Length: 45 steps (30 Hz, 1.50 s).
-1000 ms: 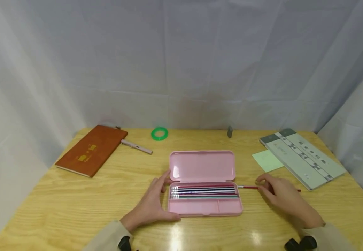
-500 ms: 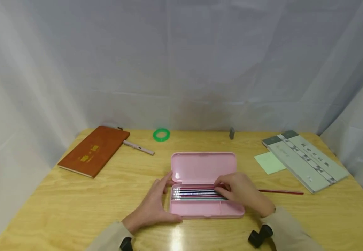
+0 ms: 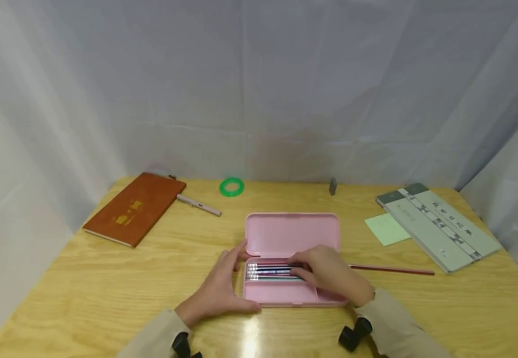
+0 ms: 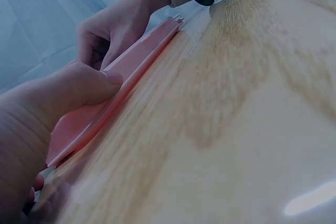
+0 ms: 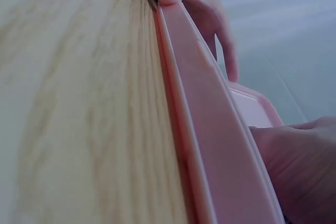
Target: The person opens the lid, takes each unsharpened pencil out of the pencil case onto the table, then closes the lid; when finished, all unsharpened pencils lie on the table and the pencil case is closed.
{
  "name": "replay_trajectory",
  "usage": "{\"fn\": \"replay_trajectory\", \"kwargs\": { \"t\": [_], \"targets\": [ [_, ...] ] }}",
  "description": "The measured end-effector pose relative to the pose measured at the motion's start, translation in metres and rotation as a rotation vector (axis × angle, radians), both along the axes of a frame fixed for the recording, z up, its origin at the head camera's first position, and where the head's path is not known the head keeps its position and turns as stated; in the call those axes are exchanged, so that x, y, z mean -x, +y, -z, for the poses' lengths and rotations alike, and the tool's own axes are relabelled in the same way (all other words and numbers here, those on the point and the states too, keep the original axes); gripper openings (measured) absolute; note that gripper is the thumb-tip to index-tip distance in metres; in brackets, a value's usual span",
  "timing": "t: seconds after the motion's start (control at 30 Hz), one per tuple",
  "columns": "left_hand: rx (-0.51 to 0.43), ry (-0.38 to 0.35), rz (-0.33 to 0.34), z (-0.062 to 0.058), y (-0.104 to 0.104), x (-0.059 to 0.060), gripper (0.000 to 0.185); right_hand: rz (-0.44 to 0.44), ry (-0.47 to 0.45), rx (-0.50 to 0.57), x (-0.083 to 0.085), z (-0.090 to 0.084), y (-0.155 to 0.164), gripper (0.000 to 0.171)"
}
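A pink pencil case (image 3: 281, 297) lies with its lid (image 3: 292, 233) raised behind it; several pencils (image 3: 268, 272) fill its rear compartment, silver ends to the left. My left hand (image 3: 216, 293) holds the case's left end, the thumb (image 4: 100, 85) on the front edge and fingers round to the back. Over the pencils' right half, my right hand (image 3: 330, 271) reaches in with thumb and index finger bent toward them. Whether it pinches one is hidden. A red pencil (image 3: 393, 270) lies on the table, right of the case, partly behind the right hand.
A brown notebook (image 3: 135, 209) and a pale pen (image 3: 198, 205) lie to the left. At the back are a green ring (image 3: 231, 187) and a small grey block (image 3: 332, 186). To the right, a grey-green notebook (image 3: 438, 228) overlaps a green paper sheet (image 3: 386, 229).
My right hand has left the red pencil on the table and moved left into the case, then further left along the pencils. The left hand stays at the case's left end.
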<state>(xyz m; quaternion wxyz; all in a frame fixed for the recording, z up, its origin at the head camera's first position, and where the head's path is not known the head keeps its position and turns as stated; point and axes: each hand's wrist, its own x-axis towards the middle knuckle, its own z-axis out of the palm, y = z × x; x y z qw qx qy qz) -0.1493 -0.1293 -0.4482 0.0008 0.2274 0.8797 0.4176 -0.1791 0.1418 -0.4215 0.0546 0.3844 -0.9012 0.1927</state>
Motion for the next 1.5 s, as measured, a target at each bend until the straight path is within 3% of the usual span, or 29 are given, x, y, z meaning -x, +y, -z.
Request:
{"fn": "replay_trajectory", "kwargs": {
  "t": [0.4, 0.67, 0.93, 1.33, 1.5],
  "targets": [
    [-0.014, -0.014, -0.016, 0.0, 0.003, 0.002, 0.133, 0.045, -0.002, -0.032, 0.001, -0.001, -0.005, 0.012],
    [-0.023, -0.049, -0.03, -0.001, 0.002, 0.001, 0.133, 0.084, -0.139, 0.005, 0.005, -0.003, -0.006, 0.012],
    [-0.025, -0.035, -0.021, -0.002, 0.002, 0.001, 0.13, 0.0, -0.053, -0.024, 0.004, -0.003, -0.005, 0.015],
    [-0.016, -0.04, -0.037, -0.002, 0.0, 0.0, 0.132, 0.092, -0.055, -0.031, 0.001, -0.003, -0.014, 0.005],
    [-0.015, -0.02, -0.015, -0.001, 0.001, 0.0, 0.133, 0.154, -0.053, -0.057, -0.005, -0.006, -0.016, 0.005]
  ]
}}
